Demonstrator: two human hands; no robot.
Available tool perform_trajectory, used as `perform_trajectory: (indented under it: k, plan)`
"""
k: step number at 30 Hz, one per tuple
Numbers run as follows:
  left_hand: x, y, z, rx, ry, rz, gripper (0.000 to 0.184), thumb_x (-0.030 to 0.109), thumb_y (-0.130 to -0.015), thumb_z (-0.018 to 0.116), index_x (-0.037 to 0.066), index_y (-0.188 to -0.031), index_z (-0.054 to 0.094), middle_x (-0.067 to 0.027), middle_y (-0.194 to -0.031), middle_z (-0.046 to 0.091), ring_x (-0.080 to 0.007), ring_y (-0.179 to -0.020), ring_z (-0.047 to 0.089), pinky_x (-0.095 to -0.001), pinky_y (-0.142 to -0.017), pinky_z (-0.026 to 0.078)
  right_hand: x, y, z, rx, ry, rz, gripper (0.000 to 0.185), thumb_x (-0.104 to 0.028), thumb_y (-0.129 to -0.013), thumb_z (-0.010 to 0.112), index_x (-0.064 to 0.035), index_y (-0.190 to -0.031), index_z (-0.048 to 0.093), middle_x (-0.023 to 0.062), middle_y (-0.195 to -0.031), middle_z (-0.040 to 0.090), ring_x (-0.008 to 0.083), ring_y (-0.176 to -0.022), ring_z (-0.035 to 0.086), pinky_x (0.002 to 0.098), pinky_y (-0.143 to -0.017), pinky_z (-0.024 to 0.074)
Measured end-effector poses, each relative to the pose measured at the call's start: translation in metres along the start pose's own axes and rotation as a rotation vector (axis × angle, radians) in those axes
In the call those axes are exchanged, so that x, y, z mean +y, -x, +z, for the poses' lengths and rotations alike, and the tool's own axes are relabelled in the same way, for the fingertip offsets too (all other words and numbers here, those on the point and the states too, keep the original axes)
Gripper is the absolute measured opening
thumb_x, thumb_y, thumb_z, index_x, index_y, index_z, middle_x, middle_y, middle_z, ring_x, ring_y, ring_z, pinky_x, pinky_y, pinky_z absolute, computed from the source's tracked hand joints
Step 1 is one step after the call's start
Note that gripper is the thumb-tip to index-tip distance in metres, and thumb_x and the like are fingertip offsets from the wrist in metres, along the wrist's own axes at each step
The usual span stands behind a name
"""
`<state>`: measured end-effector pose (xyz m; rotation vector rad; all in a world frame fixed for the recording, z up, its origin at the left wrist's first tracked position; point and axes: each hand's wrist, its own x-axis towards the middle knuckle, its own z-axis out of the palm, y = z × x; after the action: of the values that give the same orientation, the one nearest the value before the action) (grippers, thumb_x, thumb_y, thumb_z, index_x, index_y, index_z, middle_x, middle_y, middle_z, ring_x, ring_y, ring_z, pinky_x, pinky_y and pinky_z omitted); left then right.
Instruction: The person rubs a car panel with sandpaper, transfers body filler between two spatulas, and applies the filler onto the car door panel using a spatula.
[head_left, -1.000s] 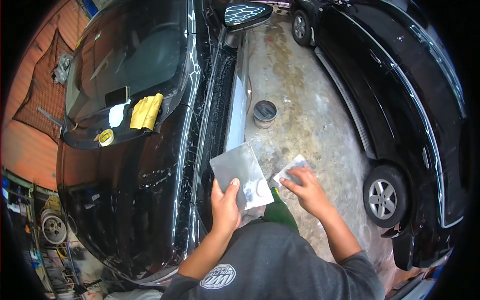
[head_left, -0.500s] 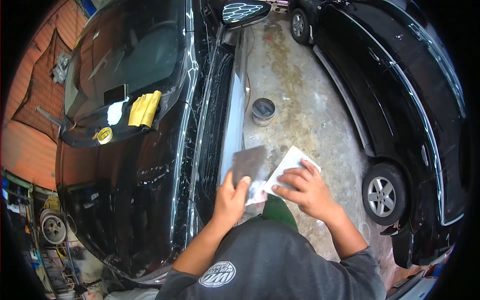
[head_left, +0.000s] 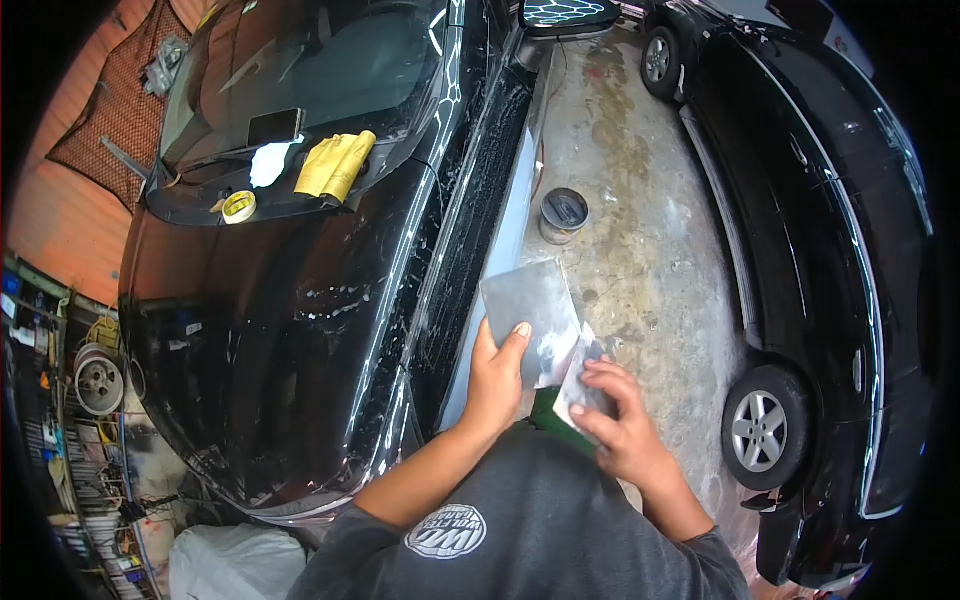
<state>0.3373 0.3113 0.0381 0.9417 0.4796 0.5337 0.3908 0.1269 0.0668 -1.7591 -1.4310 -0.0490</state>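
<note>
In the head view, my left hand [head_left: 497,380] grips a grey rectangular plate [head_left: 530,310] by its left edge, with the thumb on its face. Whitish smears and a pinkish patch show on the plate's lower right. My right hand [head_left: 625,425] is closed around a smaller pale flat plate [head_left: 572,392], which is tilted and streaked with grey. Its upper end meets or overlaps the grey plate's lower right edge; whether they touch, I cannot tell. Both plates are held in front of my body, between two dark cars.
A black car [head_left: 270,330] is on the left, bearing yellow paper [head_left: 335,165], a tape roll [head_left: 239,207], a white cloth [head_left: 270,163] and a dark flat device [head_left: 275,126]. A can [head_left: 563,215] stands on the concrete floor [head_left: 640,250]. Another black car [head_left: 800,250] flanks the right.
The view has shifted, so the cars and can appear farther right or higher. The pale plate has turned from nearly flat to steeply tilted, and my right hand has come lower.
</note>
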Motion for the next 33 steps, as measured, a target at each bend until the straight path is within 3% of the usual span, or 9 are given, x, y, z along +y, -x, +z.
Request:
perform_trajectory:
  k: [4, 7, 8, 12, 17, 26, 29, 33]
  plan:
    - [0.001, 0.006, -0.006, 0.072, 0.168, -0.167, 0.034, 0.006, -0.098, 0.056, 0.003, -0.131, 0.052, -0.0093, -0.121, 0.063, -0.0192, -0.112, 0.061, -0.0371, -0.097, 0.050, 0.030, 0.014, 0.028, 0.077, -0.048, 0.097, 0.068, 0.009, -0.060, 0.073, -0.0172, -0.123, 0.063, 0.0150, -0.124, 0.053, 0.0409, -0.129, 0.048, 0.0554, -0.104, 0.0437]
    - [0.007, 0.008, -0.023, 0.059, 0.271, -0.248, 0.034, 0.006, -0.098, 0.056, 0.004, -0.131, 0.051, -0.0088, -0.119, 0.064, -0.0189, -0.113, 0.061, -0.0363, -0.096, 0.051, 0.056, 0.017, 0.013, -0.177, 0.234, 0.252, 0.068, 0.010, -0.063, 0.070, -0.0178, -0.124, 0.063, 0.0141, -0.126, 0.054, 0.0382, -0.129, 0.049, 0.0556, -0.104, 0.0437]
    - [0.013, 0.009, -0.024, 0.097, 0.205, -0.151, 0.035, 0.005, -0.098, 0.056, 0.004, -0.132, 0.050, -0.0089, -0.120, 0.063, -0.0190, -0.112, 0.061, -0.0361, -0.094, 0.052, 0.061, 0.018, 0.012, -0.148, 0.230, 0.297, 0.066, 0.009, -0.066, 0.069, -0.0193, -0.125, 0.063, 0.0114, -0.129, 0.055, 0.0353, -0.127, 0.050, 0.0579, -0.105, 0.0413]
    - [0.044, 0.011, -0.018, 0.125, -0.290, 0.318, 0.036, 0.007, -0.101, 0.054, -0.004, -0.134, 0.046, -0.0103, -0.122, 0.058, -0.0146, -0.109, 0.054, -0.0295, -0.100, 0.041, 0.031, -0.005, -0.002, -0.044, 0.408, 0.105, 0.058, 0.000, -0.071, 0.070, -0.0226, -0.124, 0.065, 0.0067, -0.129, 0.057, 0.0312, -0.125, 0.052, 0.0586, -0.108, 0.0374]
    - [0.050, 0.013, -0.016, 0.107, -0.380, 0.439, 0.035, 0.006, -0.101, 0.053, -0.006, -0.134, 0.046, -0.0112, -0.123, 0.057, -0.0147, -0.110, 0.053, -0.0295, -0.099, 0.042, 0.011, -0.024, -0.003, -0.043, 0.449, 0.016, 0.050, -0.012, -0.075, 0.071, -0.0252, -0.123, 0.065, 0.0008, -0.127, 0.059, 0.0259, -0.125, 0.053, 0.0562, -0.110, 0.0358]
    - [0.051, 0.024, -0.009, 0.086, -0.450, 0.438, 0.039, 0.009, -0.102, 0.053, -0.007, -0.136, 0.044, -0.0132, -0.126, 0.056, -0.0167, -0.112, 0.054, -0.0313, -0.100, 0.042, 0.008, -0.028, 0.004, -0.107, 0.394, 0.008, 0.046, -0.013, -0.079, 0.066, -0.0253, -0.124, 0.065, 0.0010, -0.125, 0.060, 0.0251, -0.125, 0.052, 0.0550, -0.111, 0.0353]
    - [0.054, 0.015, -0.015, 0.182, -0.510, 0.464, 0.042, 0.013, -0.102, 0.055, -0.007, -0.137, 0.043, -0.0143, -0.128, 0.056, -0.0187, -0.114, 0.054, -0.0325, -0.100, 0.042, 0.012, -0.020, -0.003, -0.318, 0.267, 0.062, 0.051, -0.005, -0.079, 0.065, -0.0232, -0.126, 0.064, 0.0044, -0.124, 0.060, 0.0275, -0.127, 0.051, 0.0522, -0.110, 0.0377]
    - [0.095, -0.038, -0.035, 0.338, -0.322, 0.661, 0.048, 0.018, -0.101, 0.058, -0.008, -0.139, 0.042, -0.0177, -0.130, 0.056, -0.0232, -0.115, 0.055, -0.0361, -0.102, 0.042, 0.031, 0.007, 0.014, 0.006, -0.727, 0.553, 0.055, 0.008, -0.081, 0.061, -0.0090, -0.133, 0.057, 0.0094, -0.124, 0.061, 0.0299, -0.122, 0.056, 0.0480, -0.107, 0.0431]
